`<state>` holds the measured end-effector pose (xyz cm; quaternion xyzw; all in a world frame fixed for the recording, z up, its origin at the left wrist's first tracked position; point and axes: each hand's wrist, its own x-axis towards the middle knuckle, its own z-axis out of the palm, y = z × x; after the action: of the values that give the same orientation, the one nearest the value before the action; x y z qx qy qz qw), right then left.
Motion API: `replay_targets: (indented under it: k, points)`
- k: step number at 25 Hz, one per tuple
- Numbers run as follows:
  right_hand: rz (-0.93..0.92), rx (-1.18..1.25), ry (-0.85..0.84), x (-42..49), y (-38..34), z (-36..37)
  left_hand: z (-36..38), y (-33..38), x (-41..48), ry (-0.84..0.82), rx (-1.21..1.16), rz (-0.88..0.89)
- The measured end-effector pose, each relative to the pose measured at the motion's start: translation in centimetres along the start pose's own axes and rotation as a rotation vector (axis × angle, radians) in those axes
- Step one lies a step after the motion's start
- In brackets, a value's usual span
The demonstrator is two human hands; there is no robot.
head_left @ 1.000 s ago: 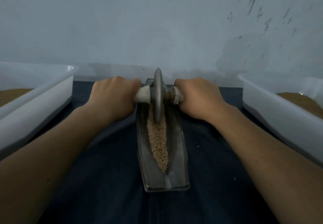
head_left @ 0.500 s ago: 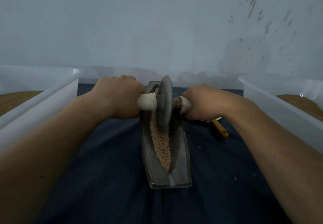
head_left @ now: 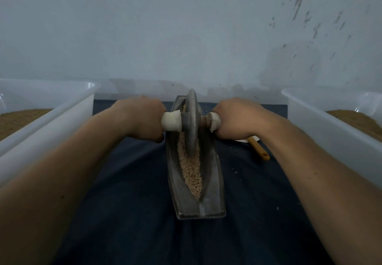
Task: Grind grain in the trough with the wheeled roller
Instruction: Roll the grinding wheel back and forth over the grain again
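Left hand (head_left: 142,118) clamped on white-wrapped axle end. Wheeled roller (head_left: 191,122) upright in trough (head_left: 215,182), far half, on grain (head_left: 191,173). Right hand (head_left: 235,118) clamped on opposite end. Metal disc looks heavy, stiff; likely tippy, so grip both ends evenly.

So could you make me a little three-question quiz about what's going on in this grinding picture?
1. True or false: both the left hand and the right hand grip the handles of the wheeled roller.
2. Where does the grain lie? A) in the trough; B) heaped on the dark cloth; C) in a glass jar.
3. Fill in: a white tub stands on each ____ of the trough.

Key: 1 true; 2 A; 3 side.
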<state>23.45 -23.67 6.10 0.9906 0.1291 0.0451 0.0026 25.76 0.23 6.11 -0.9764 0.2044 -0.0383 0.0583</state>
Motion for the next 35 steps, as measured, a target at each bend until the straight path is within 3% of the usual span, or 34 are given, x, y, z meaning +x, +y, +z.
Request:
replay_targets:
  k: [11, 18, 24, 35]
  points:
    - [0.057, 0.015, -0.061, -3.5, -0.7, 0.4, -1.4, 2.0, -3.3, 0.021, 0.155, -0.036]
    - [-0.019, -0.135, 0.105, -7.0, -2.4, -0.8, -0.9, 2.2, -7.7, 0.022, 0.094, -0.096]
    - [-0.051, -0.181, 0.113, -7.5, -3.3, -1.9, -0.6, 2.1, -9.2, -0.003, 0.021, -0.087]
    - [0.063, -0.115, 0.085, -3.5, -1.3, 0.6, 0.0, 2.0, -4.9, 0.16, 0.121, -0.116]
